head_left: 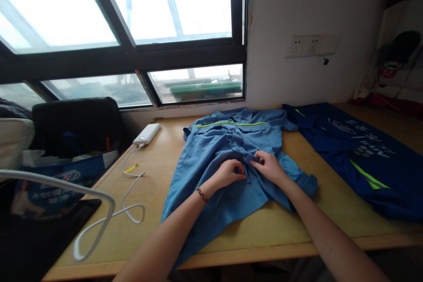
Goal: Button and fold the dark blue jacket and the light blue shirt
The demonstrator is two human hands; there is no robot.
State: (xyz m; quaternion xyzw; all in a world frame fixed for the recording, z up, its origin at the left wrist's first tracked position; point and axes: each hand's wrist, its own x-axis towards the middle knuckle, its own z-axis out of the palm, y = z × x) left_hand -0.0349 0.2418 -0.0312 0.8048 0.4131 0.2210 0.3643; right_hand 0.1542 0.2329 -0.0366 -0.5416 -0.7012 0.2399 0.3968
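A light blue work shirt (211, 145) with a yellow-green stripe across its chest lies spread on the wooden table (158, 154), collar toward the window. Both hands are at the middle of its front, close together. My left hand (231, 172), with a beaded bracelet at the wrist, has its fingers curled on the front opening. My right hand (267, 166) pinches the other edge of the shirt front a little to the right. Folds of cloth bunch up between the hands, and the fingertips are partly hidden. The lower hem hangs over the table's front edge at left.
A dark blue garment (366, 154) with white lettering lies at the right. On the left are a white power bank (146, 134) and its looping white cable (110, 211). A black chair (77, 123) and a blue bag (62, 189) stand beyond the table's left edge.
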